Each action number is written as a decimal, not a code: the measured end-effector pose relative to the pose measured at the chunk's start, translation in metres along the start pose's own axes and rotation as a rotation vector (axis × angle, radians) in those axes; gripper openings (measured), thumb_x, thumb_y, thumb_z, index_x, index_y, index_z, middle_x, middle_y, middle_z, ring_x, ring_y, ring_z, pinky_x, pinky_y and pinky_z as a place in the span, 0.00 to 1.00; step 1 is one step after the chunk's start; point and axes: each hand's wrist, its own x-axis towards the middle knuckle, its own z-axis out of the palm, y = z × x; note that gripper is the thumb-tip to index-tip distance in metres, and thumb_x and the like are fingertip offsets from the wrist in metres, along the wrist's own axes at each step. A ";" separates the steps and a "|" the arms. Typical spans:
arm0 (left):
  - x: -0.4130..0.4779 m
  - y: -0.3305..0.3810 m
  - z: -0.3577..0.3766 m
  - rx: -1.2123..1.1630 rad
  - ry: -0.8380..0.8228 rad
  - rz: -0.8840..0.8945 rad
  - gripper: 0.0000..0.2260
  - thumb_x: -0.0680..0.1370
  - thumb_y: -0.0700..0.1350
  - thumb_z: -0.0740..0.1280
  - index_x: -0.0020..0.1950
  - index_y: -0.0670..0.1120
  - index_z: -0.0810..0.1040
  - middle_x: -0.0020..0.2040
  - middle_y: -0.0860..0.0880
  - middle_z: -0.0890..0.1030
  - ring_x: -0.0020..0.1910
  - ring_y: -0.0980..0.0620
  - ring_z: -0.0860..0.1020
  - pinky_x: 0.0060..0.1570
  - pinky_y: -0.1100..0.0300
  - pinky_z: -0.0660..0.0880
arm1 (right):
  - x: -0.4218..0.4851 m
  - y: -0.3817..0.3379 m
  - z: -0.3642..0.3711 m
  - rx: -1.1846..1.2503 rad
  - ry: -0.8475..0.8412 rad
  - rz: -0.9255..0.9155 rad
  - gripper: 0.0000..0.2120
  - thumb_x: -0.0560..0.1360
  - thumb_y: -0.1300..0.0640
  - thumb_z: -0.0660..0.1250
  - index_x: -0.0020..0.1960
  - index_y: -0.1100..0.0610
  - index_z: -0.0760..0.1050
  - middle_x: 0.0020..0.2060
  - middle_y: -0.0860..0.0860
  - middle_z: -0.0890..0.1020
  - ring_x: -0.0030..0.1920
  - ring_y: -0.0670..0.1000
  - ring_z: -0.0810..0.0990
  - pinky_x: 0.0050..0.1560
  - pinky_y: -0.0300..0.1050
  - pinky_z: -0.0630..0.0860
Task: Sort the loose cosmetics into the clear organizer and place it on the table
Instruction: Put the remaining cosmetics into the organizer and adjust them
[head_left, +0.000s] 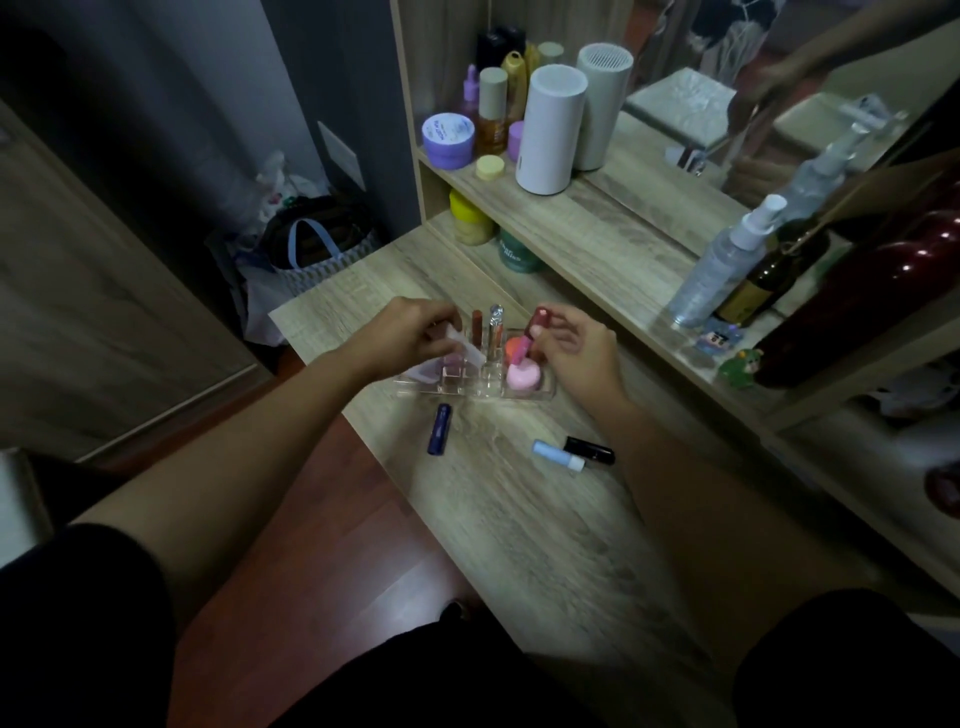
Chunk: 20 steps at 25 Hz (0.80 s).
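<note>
Tubes (439, 429) lie loose near organizer (475, 387).

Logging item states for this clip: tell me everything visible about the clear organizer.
The clear organizer is a low, see-through tray, plastic by its look, divided into small upright slots and a wider section at its right end. It sits flat on the wooden table. Several lipstick-like tubes stand in the rear slots; pink and orange sponges fill the right section. The left hand lowers a pale tube into a slot, and the right hand holds a reddish tube over the right end.
</note>
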 end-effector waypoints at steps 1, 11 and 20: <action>0.001 0.001 -0.001 0.010 0.022 0.031 0.10 0.73 0.40 0.70 0.52 0.39 0.79 0.44 0.40 0.80 0.41 0.45 0.79 0.40 0.59 0.72 | -0.001 0.001 0.004 -0.005 -0.005 -0.001 0.17 0.73 0.63 0.69 0.62 0.58 0.76 0.49 0.51 0.82 0.43 0.35 0.78 0.42 0.21 0.75; 0.011 0.006 0.021 0.137 -0.074 0.049 0.09 0.77 0.39 0.62 0.52 0.38 0.79 0.50 0.38 0.79 0.44 0.40 0.79 0.44 0.49 0.76 | 0.004 0.020 0.037 -0.028 -0.082 -0.001 0.16 0.73 0.65 0.69 0.61 0.59 0.77 0.53 0.56 0.84 0.52 0.49 0.82 0.55 0.37 0.78; 0.027 0.006 0.027 0.188 -0.162 -0.015 0.10 0.79 0.41 0.59 0.57 0.40 0.77 0.48 0.38 0.80 0.45 0.40 0.79 0.44 0.50 0.74 | 0.012 0.022 0.044 -0.151 -0.142 -0.009 0.17 0.73 0.62 0.70 0.61 0.58 0.77 0.53 0.51 0.83 0.49 0.43 0.81 0.40 0.20 0.72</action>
